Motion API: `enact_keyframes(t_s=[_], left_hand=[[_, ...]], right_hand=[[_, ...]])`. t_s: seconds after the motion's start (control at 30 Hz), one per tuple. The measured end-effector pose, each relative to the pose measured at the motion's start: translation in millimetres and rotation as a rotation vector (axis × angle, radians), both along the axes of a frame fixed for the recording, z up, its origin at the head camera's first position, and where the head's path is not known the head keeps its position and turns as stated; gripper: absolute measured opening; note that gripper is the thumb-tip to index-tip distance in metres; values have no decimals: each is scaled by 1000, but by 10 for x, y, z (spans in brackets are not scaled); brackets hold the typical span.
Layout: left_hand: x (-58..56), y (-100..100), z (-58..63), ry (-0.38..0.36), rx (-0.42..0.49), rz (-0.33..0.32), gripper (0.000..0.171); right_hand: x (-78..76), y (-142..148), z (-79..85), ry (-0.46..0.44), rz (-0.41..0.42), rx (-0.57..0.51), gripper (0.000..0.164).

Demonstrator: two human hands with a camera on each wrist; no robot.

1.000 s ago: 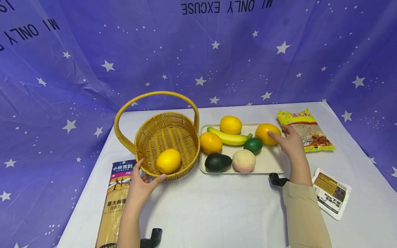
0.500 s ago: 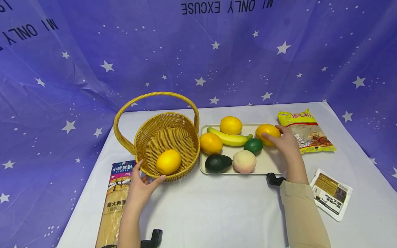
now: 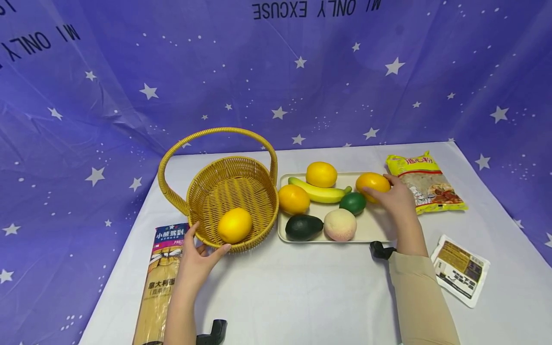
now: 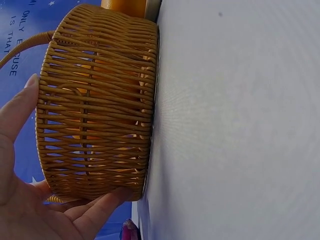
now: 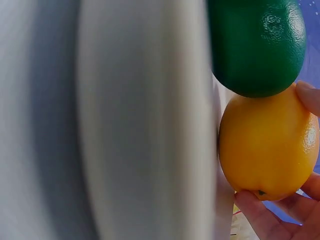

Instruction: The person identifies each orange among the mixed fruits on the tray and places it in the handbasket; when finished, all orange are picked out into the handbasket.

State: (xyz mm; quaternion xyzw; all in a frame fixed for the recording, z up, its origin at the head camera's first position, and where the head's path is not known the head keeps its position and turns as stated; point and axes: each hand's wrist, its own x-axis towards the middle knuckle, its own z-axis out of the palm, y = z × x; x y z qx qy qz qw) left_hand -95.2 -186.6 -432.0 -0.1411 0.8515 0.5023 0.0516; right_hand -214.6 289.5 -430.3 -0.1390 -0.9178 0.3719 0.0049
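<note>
a person's right hand [image 3: 396, 199] closes thumb and fingers around an orange-yellow lemon [image 3: 373, 186] at the far right corner of a pale tray [image 3: 379, 229], the wrist view showing fingertips [image 5: 255, 210] curled onto its end and far side while it still rests on the tray, just beside a green lime [image 3: 352, 202]. the left hand [image 3: 196, 258] cups the near wall of a woven wicker basket [image 3: 202, 201] on the left, thumb and fingers spread against the weave and steadying it rather than lifting; a second yellow lemon [image 3: 234, 224] lies inside. also on the tray: a banana [image 3: 318, 192], two more yellow fruits [image 3: 321, 174] [image 3: 293, 199], an avocado [image 3: 304, 227] and a peach [image 3: 340, 224]. a pasta packet [image 3: 160, 278] lies near left on the white table [image 3: 302, 297], a yellow food bag [image 3: 424, 181] far right and a small sachet [image 3: 459, 269] near right. the held lemon looks smooth and glossy, probably light and firm, and somewhat slippery; its rounded middle, taken across the short axis with thumb opposite fingers, seems the surest place to hold, since a pinch near the tapered ends could let it squirt free.
</note>
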Motion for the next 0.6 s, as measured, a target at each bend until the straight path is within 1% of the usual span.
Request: enact_keyframes(t_s=[0.3,0.47,0.6], left_hand=[[22,-15,-4,18,3,-5,113],[14,-18,-4,32,18,-10,114],[3,-13,-12,33,30,-6,114]], right_hand=[[25,-37,26,42,-28,-37,104],[56,-85,122,93,-39,-68,102],[89,-152,214,113,-44,-70,101]])
